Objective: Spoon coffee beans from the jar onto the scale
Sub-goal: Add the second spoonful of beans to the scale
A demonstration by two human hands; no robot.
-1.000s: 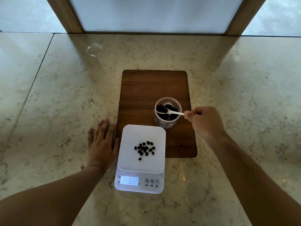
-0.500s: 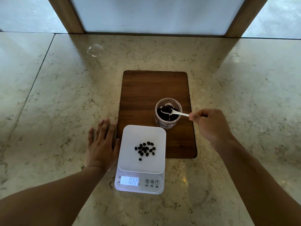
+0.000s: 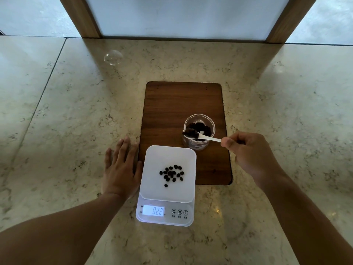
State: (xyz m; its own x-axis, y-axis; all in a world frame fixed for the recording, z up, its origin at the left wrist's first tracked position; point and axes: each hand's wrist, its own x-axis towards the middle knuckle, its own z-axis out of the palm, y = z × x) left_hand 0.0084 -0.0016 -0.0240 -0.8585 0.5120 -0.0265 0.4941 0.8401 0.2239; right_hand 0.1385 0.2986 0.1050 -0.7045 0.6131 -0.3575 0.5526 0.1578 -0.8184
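Note:
A clear jar (image 3: 207, 119) with dark coffee beans stands on the right side of a wooden board (image 3: 177, 104). My right hand (image 3: 252, 155) pinches the handle of a white spoon (image 3: 209, 138); its bowl, heaped with beans, is raised over the jar's near-left rim. In front of the board sits a white scale (image 3: 152, 190), with several beans (image 3: 172, 174) in a small pile on its platform and a lit display reading 022. My left hand (image 3: 120, 169) lies flat and open on the counter, against the scale's left side.
The marble counter (image 3: 66, 121) stretches wide on both sides. A small clear round object (image 3: 113, 57) lies at the back left. Wooden frame posts and a pale panel close off the far edge.
My right hand has lifted the spoon out of the jar's beans with a load on it and drawn it toward the jar's near-left rim. The left hand and scale reading are unchanged.

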